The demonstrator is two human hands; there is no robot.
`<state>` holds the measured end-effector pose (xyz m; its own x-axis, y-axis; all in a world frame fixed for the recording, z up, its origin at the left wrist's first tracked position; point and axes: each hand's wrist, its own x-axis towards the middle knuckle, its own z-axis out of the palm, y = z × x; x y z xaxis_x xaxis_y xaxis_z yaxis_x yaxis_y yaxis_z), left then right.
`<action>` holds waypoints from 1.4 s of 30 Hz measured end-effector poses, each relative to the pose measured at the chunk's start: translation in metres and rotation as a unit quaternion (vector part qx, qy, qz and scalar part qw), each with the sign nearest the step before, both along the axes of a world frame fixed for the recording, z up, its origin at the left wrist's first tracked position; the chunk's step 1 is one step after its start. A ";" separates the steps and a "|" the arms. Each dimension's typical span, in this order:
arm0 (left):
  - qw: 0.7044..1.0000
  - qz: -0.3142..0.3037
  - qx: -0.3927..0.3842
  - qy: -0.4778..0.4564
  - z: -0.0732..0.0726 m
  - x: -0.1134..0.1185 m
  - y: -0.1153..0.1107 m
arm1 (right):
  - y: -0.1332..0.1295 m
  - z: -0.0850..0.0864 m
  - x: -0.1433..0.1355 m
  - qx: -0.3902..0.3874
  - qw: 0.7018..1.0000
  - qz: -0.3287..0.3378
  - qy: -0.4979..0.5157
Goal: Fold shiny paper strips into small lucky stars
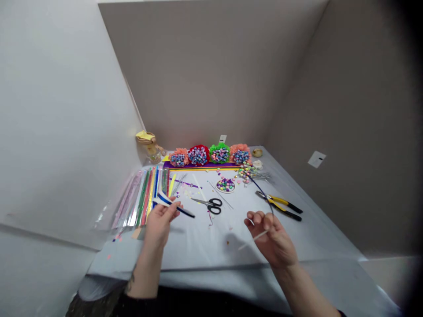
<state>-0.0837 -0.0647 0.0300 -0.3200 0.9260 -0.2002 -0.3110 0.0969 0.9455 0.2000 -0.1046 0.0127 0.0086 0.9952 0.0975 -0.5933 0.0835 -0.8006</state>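
Blue and white paper strips (162, 197) are pinched between the thumb and fingers of my left hand (159, 225), above the front left of the table. Over the front right, my right hand (277, 242) has its fingers curled around a thin strip. One dark blue part of this strip (261, 190) rises past the fingertips, and a narrow white part (247, 245) sticks out below them. Whether both parts are one piece is hidden by the fingers. Black-handled scissors (211, 204) lie between my hands. Yellow and black pliers (280, 205) rest beyond my right hand.
Colored strips in clear sleeves (142, 196) lie at the left. Several beaded paper flowers (198, 155) line the back. A small dish of beads (225, 185), loose beads (246, 172) and thin wires (223, 196) are mid-table. A jar (152, 154) stands near the left wall.
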 end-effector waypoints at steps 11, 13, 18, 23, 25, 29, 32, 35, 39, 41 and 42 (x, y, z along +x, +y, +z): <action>0.849 -0.060 0.159 0.500 -0.013 0.022 0.031 | 0.069 -0.018 -0.033 -0.062 0.968 0.159 -0.182; 0.765 -0.169 0.269 0.560 -0.015 0.057 0.046 | 0.098 -0.019 -0.045 -0.006 0.956 0.152 -0.250; 0.734 -0.173 0.234 0.613 -0.029 0.095 0.083 | 0.144 -0.032 -0.057 0.036 0.951 0.087 -0.296; 0.889 -0.156 0.159 0.401 -0.052 0.092 0.090 | 0.145 -0.055 -0.054 0.039 0.943 0.093 -0.316; 0.931 -0.133 0.108 0.321 -0.055 0.090 0.092 | 0.145 -0.059 -0.056 0.029 0.943 0.106 -0.315; 0.968 -0.047 0.056 0.241 -0.053 0.081 0.100 | 0.149 -0.059 -0.053 -0.001 0.945 0.100 -0.312; 0.977 -0.010 0.033 0.209 -0.050 0.073 0.104 | 0.153 -0.056 -0.044 -0.022 0.951 0.067 -0.302; 0.980 -0.021 0.000 0.196 -0.047 0.071 0.102 | 0.155 -0.053 -0.038 -0.041 0.954 0.048 -0.294; 0.947 -0.072 0.040 0.311 -0.048 0.078 0.093 | 0.155 -0.051 -0.037 -0.052 0.961 0.052 -0.266; 0.881 -0.087 0.170 0.433 -0.049 0.081 0.089 | 0.154 -0.051 -0.039 -0.058 0.966 0.073 -0.241; 0.834 -0.100 0.237 0.487 -0.050 0.083 0.087 | 0.154 -0.050 -0.039 -0.062 0.968 0.087 -0.227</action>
<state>-0.0011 0.0225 -0.0201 0.0531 0.8811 0.4699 0.6059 -0.4025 0.6862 0.1610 0.0491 -0.0374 -0.1762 0.9819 -0.0692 -0.1750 -0.1005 -0.9794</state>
